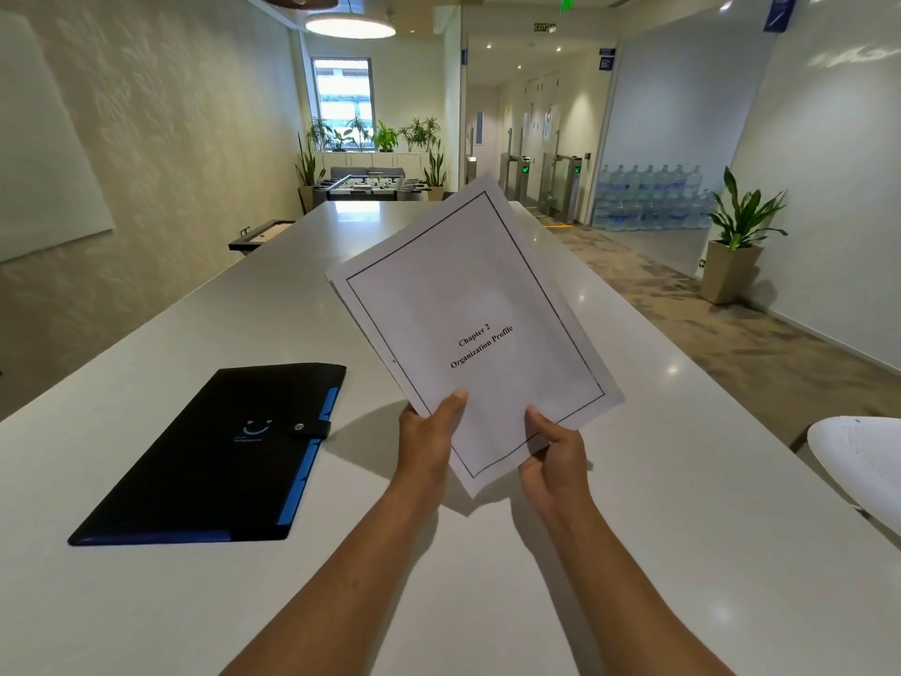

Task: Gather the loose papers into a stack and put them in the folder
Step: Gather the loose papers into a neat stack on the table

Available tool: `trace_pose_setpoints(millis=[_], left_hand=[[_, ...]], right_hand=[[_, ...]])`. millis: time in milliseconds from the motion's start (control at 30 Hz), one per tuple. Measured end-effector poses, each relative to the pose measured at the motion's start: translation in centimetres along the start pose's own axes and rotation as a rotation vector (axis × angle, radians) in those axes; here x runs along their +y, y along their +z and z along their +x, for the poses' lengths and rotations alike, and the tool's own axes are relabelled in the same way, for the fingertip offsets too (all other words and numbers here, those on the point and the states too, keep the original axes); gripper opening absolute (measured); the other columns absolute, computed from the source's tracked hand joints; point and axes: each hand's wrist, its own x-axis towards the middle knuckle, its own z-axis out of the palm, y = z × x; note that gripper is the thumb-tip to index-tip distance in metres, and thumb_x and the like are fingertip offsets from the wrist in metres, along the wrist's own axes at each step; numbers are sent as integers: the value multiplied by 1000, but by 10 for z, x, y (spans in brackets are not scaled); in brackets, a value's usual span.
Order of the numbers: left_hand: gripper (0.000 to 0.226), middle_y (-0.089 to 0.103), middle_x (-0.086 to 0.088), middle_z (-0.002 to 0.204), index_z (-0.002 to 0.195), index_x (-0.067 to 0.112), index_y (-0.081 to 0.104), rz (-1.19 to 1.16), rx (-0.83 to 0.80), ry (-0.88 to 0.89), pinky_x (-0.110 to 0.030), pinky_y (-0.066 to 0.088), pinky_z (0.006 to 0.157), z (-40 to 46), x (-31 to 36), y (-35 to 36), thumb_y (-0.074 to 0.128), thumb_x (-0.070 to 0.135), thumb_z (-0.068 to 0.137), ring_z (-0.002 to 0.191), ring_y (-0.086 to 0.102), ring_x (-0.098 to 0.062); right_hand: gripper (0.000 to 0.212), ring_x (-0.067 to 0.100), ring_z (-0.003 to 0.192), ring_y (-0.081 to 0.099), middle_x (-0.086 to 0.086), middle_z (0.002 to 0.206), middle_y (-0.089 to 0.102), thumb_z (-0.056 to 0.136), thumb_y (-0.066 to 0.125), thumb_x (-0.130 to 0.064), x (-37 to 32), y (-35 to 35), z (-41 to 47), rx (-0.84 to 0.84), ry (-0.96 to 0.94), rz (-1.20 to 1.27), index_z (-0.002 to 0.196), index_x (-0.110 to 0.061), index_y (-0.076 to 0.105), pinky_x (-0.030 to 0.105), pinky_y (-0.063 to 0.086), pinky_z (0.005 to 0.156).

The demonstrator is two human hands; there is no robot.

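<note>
my left grip (423,434) is closed on the lower left edge of the stack of papers (470,329), thumb pressed on the top sheet, fingers hidden underneath. my right grip (553,453) pinches the bottom corner of the same stack, thumb on top, the other fingers curled below. between them the papers are lifted clear of the desk (634,505), tilted so the top leans away to the right. a second sheet's edge peeks out along the upper left side, so the stack is not quite flush. the top page has a thin black border and reads "chapter 2 organization profile" in the middle. the folder (214,456) lies flat on the desk to my left, well apart from the papers, black with blue tab edges, its snap strap fastened, a small blue smile logo on the cover; the tiny text under it is too small to read. far back, a green sign reads "exit".
</note>
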Motion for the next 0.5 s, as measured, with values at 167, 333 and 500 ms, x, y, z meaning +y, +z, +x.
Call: trace_pose_setpoints(millis=[167, 333, 500], left_hand=[[28, 73, -7, 106, 110, 14, 64, 86, -162, -117, -32, 56, 70, 7, 5, -20, 68, 6, 84, 97, 70, -25], [62, 50, -7, 129, 133, 19, 42, 38, 114, 4, -32, 52, 83, 20, 12, -46, 75, 14, 80, 110, 58, -22], [76, 29, 1, 148, 144, 26, 31, 450, 258, 252, -28, 36, 94, 41, 31, -67, 74, 26, 81, 130, 34, -14]], right_hand=[[41, 27, 103, 67, 10, 113, 71, 84, 60, 7, -21, -8, 10, 67, -95, -121, 124, -4, 61, 44, 51, 93], [32, 17, 87, 72, 1, 94, 76, 84, 60, 10, -53, -20, 14, 15, -164, -298, 110, -6, 66, 30, 58, 74], [22, 17, 73, 69, -1, 77, 73, 81, 65, 7, -79, -24, 18, 6, -236, -604, 90, -12, 70, 26, 57, 61]])
